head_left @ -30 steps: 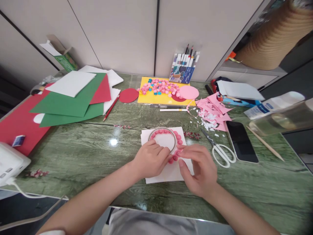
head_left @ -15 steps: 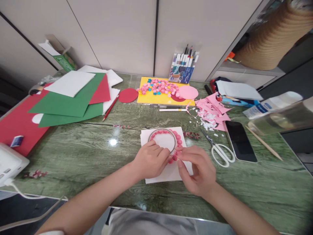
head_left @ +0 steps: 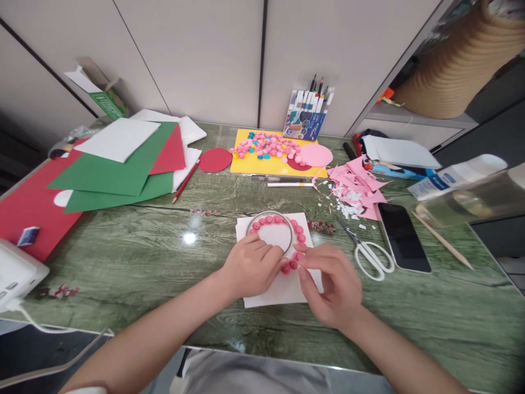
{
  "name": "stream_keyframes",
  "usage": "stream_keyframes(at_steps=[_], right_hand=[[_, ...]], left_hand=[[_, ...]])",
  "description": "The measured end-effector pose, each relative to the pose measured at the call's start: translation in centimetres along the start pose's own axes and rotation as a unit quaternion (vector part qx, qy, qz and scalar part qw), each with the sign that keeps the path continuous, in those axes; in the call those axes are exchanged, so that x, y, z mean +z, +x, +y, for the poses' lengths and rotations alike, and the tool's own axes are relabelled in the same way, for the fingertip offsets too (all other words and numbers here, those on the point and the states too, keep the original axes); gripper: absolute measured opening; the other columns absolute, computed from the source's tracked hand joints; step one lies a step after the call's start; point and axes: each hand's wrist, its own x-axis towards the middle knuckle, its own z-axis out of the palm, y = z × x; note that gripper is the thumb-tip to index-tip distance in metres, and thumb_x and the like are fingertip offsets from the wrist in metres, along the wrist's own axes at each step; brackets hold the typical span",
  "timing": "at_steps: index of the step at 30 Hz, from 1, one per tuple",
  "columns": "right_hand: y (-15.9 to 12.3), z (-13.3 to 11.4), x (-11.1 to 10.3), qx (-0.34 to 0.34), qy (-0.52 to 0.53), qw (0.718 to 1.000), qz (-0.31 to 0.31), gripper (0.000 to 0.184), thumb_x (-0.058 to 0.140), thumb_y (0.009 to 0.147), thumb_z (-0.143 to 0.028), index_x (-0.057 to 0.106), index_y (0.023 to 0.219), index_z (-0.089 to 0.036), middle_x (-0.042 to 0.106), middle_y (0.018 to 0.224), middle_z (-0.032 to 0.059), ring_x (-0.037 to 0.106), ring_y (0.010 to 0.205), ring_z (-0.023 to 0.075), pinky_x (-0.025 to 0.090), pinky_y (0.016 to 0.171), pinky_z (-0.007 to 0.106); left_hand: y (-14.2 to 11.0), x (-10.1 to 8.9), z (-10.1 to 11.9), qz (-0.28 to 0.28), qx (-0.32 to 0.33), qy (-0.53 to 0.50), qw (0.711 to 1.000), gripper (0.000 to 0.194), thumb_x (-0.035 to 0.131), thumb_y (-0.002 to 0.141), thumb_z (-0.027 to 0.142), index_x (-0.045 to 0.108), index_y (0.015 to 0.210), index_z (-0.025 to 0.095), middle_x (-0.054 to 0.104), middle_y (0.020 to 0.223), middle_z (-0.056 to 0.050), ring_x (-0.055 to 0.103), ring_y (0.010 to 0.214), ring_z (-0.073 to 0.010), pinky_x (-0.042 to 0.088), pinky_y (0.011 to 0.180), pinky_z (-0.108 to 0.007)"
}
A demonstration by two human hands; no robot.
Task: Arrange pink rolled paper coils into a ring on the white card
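White paper sheets (head_left: 270, 295) lie stacked in front of me, bearing a circle of small pink quilled paper coils (head_left: 301, 238). Over that circle my left hand (head_left: 252, 268) is closed on the edge of a thin clear ring that looks like a roll of tape (head_left: 292, 235). The hand covers the circle's lower left. At the circle's right side, the thumb and forefinger of my right hand (head_left: 334, 279) are bent around one pink coil, at their tips. Its other fingers curl loosely.
Behind the sheets, more pink, blue and yellow coils (head_left: 274, 146) are heaped on yellow card (head_left: 241, 165). Scissors (head_left: 373, 257), a phone (head_left: 404, 235), and pink paper scraps (head_left: 356, 183) lie to the right. Green and red paper (head_left: 110, 169) is piled on the left.
My left hand has shifted the ring slightly left and away from me, so more of the coils on the right show. The right hand has barely moved.
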Motion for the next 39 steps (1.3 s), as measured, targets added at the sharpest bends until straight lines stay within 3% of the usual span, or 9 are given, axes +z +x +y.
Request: stream_keyframes(at_steps=[8, 13, 21, 26, 32, 39], right_hand=[[0.2, 0.2, -0.4, -0.001, 0.015, 1.0, 0.005, 0.034, 0.055, 0.07, -0.005, 0.058, 0.1, -0.022, 0.061, 0.083, 0.0057, 0.061, 0.083, 0.0212, 0.053, 0.07, 0.04], [0.3, 0.0, -0.6, -0.017, 0.053, 0.998, -0.014, 0.039, 0.054, 0.067, -0.001, 0.058, 0.102, -0.018, 0.059, 0.081, 0.0062, 0.058, 0.075, 0.0185, 0.053, 0.062, 0.036], [0.9, -0.2, -0.8, -0.027, 0.046, 0.999, 0.012, 0.045, 0.054, 0.065, 0.003, 0.059, 0.103, -0.02, 0.054, 0.085, 0.0049, 0.056, 0.077, 0.0175, 0.054, 0.081, 0.05], [0.8, -0.3, -0.5, -0.047, 0.024, 0.999, -0.002, 0.044, 0.053, 0.065, 0.004, 0.058, 0.103, -0.017, 0.056, 0.084, 0.0052, 0.056, 0.074, 0.016, 0.056, 0.08, 0.047], [0.8, -0.2, -0.6, -0.127, -0.056, 0.99, -0.039, 0.041, 0.053, 0.064, 0.004, 0.057, 0.101, -0.014, 0.057, 0.082, 0.0068, 0.06, 0.081, 0.0184, 0.059, 0.072, 0.038], [1.2, -0.1, -0.5, -0.093, -0.076, 0.993, -0.004, 0.04, 0.055, 0.066, 0.004, 0.057, 0.1, -0.017, 0.054, 0.079, 0.0037, 0.053, 0.07, 0.0142, 0.056, 0.08, 0.048]], left_hand=[[0.0, 0.3, 0.2, 0.016, 0.024, 0.005, 1.0, 0.033, 0.036, 0.091, 0.021, 0.046, 0.059, 0.017, 0.048, 0.049, 0.001, 0.042, 0.047, -0.0125, 0.031, 0.054, -0.029], [0.0, 0.2, 0.0, 0.015, 0.004, 0.009, 1.0, 0.033, 0.038, 0.091, 0.022, 0.046, 0.059, 0.017, 0.047, 0.048, 0.001, 0.04, 0.046, -0.0125, 0.032, 0.055, -0.029], [0.0, 0.1, -0.1, 0.015, 0.004, 0.002, 1.0, 0.034, 0.036, 0.091, 0.023, 0.046, 0.06, 0.017, 0.048, 0.049, 0.001, 0.041, 0.047, -0.0128, 0.034, 0.055, -0.028], [-0.2, 0.2, -0.1, 0.018, 0.005, -0.009, 1.0, 0.033, 0.035, 0.092, 0.023, 0.045, 0.061, 0.018, 0.048, 0.05, 0.001, 0.041, 0.047, -0.0133, 0.033, 0.055, -0.028], [0.0, 0.1, -0.1, 0.025, 0.005, -0.004, 1.0, 0.034, 0.034, 0.092, 0.023, 0.044, 0.059, 0.018, 0.046, 0.049, 0.001, 0.039, 0.047, -0.0132, 0.033, 0.054, -0.029], [0.1, 0.0, -0.1, 0.027, 0.01, -0.001, 1.0, 0.033, 0.036, 0.091, 0.022, 0.046, 0.06, 0.018, 0.048, 0.048, 0.001, 0.04, 0.047, -0.0127, 0.034, 0.056, -0.028]])
